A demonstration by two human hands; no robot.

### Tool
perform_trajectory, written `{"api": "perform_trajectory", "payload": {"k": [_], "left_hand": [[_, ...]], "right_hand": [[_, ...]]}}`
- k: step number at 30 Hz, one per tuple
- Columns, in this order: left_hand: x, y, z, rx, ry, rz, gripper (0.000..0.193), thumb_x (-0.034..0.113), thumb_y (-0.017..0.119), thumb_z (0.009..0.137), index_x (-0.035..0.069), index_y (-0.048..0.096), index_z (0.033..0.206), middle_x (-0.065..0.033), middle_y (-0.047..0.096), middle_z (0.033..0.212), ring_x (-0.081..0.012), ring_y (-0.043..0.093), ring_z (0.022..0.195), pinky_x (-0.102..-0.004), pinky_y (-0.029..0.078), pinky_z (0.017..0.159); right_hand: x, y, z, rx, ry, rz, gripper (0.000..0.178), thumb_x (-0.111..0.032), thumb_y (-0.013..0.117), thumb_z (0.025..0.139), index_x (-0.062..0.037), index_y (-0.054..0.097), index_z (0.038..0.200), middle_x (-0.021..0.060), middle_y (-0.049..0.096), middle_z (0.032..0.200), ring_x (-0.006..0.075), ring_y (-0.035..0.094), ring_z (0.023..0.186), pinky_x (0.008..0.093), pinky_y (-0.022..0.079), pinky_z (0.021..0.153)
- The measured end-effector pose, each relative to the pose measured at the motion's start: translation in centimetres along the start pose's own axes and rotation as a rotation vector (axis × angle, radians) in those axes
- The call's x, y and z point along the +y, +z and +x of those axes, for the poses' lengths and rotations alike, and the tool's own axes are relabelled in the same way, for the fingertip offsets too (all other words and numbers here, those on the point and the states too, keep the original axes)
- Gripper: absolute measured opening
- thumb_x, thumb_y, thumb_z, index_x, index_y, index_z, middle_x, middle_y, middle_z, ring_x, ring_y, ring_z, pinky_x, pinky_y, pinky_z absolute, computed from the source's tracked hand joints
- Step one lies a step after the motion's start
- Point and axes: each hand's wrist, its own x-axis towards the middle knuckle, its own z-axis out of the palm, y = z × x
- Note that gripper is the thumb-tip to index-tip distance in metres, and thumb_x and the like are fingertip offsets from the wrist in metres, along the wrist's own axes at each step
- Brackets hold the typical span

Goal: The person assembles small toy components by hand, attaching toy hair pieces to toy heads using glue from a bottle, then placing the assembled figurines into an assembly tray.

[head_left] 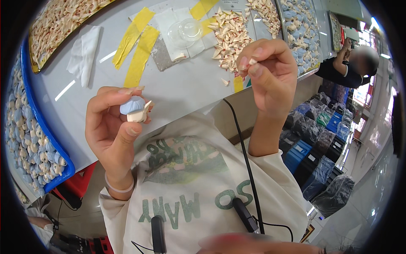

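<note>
A small doll's head [134, 109] with light-blue hair, a cream face part and one pointed ear is pinched between the thumb and fingers of my left hand [111, 131]. My right hand [275, 78], raised at the right above the table edge, pinches a tiny cream pointed piece [253, 62] between thumb and fingertips. It looks like the pointed ear pieces [230, 38] heaped on the table beyond it. The two hands are well apart. One loose ear piece [225, 82] lies near the table's front edge.
A clear round dish [190, 29] stands on white paper amid yellow tape strips [141, 55]. Left are a white cloth [84, 55] and a blue tray [53, 144] of heads. More pieces fill a tray [63, 44] at far left. Another person [344, 67] sits at right.
</note>
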Motion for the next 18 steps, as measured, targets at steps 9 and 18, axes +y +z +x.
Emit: {"api": "perform_trajectory", "payload": {"k": [9, 18], "left_hand": [[0.1, -0.4, -0.2, -0.015, -0.027, -0.062, 0.039, 0.017, 0.066, 0.075, -0.003, 0.046, 0.102, -0.0144, 0.051, 0.098, -0.0189, 0.056, 0.086, -0.0248, 0.049, 0.066], [-0.2, -0.9, -0.1, -0.063, -0.087, -0.288, 0.042, 0.021, 0.065, 0.077, -0.002, 0.044, 0.105, -0.0163, 0.053, 0.101, -0.0201, 0.056, 0.089, -0.0267, 0.050, 0.070]], "right_hand": [[0.3, 0.5, 0.4, -0.058, -0.010, 0.027, 0.009, 0.005, 0.058, 0.073, 0.0044, 0.053, 0.080, 0.0194, 0.059, 0.077, 0.0230, 0.060, 0.065, 0.0317, 0.051, 0.057], [0.1, 1.1, 1.7, 0.035, -0.031, -0.087, 0.010, 0.008, 0.059, 0.072, 0.0062, 0.055, 0.081, 0.0159, 0.059, 0.077, 0.0188, 0.060, 0.065, 0.0283, 0.051, 0.058]]}}
